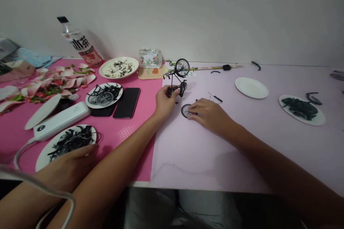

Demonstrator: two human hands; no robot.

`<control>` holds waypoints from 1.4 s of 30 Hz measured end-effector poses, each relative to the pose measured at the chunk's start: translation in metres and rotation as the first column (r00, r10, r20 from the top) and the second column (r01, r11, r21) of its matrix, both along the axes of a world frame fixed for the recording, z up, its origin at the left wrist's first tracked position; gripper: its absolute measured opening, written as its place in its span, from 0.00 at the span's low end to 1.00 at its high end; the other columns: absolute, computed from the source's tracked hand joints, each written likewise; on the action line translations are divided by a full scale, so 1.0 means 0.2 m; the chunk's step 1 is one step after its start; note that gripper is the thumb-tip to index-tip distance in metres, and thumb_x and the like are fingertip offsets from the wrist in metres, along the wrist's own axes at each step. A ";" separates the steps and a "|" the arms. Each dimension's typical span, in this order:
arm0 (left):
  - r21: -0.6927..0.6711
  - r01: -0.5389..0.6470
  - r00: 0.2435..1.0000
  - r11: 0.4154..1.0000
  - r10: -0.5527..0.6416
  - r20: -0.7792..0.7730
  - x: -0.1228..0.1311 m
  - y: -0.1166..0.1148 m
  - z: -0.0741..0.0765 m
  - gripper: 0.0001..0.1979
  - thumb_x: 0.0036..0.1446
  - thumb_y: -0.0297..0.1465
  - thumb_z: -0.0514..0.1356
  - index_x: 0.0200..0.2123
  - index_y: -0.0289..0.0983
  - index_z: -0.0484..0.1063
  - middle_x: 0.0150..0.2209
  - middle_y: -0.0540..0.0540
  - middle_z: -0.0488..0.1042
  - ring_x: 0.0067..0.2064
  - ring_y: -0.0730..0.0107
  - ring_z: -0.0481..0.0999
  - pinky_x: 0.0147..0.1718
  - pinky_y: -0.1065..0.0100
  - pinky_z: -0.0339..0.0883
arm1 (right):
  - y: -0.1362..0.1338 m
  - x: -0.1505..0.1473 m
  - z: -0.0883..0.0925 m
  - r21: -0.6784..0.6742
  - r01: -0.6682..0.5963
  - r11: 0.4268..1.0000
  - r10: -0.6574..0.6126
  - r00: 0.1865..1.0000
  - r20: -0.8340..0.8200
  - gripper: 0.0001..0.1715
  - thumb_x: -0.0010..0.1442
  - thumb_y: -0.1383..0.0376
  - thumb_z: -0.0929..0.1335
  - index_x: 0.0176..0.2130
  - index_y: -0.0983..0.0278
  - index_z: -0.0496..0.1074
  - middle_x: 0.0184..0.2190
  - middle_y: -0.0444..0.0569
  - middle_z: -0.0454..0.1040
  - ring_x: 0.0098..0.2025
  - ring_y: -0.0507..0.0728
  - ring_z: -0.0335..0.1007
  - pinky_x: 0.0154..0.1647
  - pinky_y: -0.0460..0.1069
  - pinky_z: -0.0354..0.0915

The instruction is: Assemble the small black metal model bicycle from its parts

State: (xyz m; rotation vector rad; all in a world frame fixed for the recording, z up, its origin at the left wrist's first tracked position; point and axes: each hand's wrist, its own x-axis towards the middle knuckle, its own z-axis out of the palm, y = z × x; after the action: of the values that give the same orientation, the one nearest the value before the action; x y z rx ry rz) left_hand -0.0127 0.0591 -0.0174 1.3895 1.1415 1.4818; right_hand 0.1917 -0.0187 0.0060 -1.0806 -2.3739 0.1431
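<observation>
My left hand (pixel 167 101) is closed around the lower part of a small black model bicycle frame (pixel 176 80), holding it up with one spoked wheel (pixel 182 68) at its top. To the right, my right hand (pixel 205 112) pinches a loose spoked wheel (pixel 185 111) near the lilac surface. Part of that wheel is hidden by my fingers. Just behind my right hand lie a small screwdriver (pixel 215 97) and some thin black parts partly covered by the hand.
Another person's hand (pixel 77 162) is beside a plate of black parts (pixel 47 157) at left. Around are a phone (pixel 127 103), a tilted bottle (pixel 83 48), a white power bank (pixel 63 120) with cable, a bare plate (pixel 252 87) and a plate of dark pieces (pixel 319 118).
</observation>
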 end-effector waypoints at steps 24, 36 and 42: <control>-0.011 0.039 0.999 0.999 -0.040 -0.014 -0.01 0.01 0.00 0.12 0.57 0.34 0.71 0.43 0.34 0.81 0.40 0.41 0.85 0.38 0.64 0.82 0.41 0.65 0.75 | 0.05 0.04 -0.02 0.038 -0.086 0.996 0.090 0.986 -0.144 0.13 0.61 0.57 0.80 0.44 0.58 0.85 0.42 0.51 0.86 0.45 0.63 0.82 0.48 0.59 0.77; -0.024 0.044 0.999 0.999 -0.044 0.010 0.00 0.00 0.00 0.13 0.57 0.36 0.72 0.42 0.34 0.81 0.39 0.41 0.85 0.38 0.63 0.82 0.39 0.65 0.75 | 0.07 0.03 -0.03 -0.008 -0.086 0.996 0.084 0.982 -0.170 0.04 0.62 0.61 0.79 0.40 0.54 0.86 0.39 0.48 0.85 0.51 0.65 0.76 0.54 0.62 0.75; -0.022 0.076 0.997 0.997 -0.075 0.034 -0.01 0.01 -0.01 0.17 0.55 0.40 0.72 0.42 0.35 0.81 0.40 0.41 0.84 0.40 0.61 0.83 0.43 0.63 0.76 | 0.11 0.04 -0.04 -0.083 -0.053 0.995 0.036 0.981 -0.191 0.03 0.62 0.61 0.78 0.39 0.55 0.85 0.51 0.50 0.83 0.59 0.67 0.71 0.64 0.68 0.69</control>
State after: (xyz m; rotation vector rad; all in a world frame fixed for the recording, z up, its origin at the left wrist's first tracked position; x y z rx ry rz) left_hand -0.0143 0.0603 -0.0202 1.3724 1.0706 1.4286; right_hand 0.2006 0.0024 -0.0021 -1.0067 -2.2383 0.3542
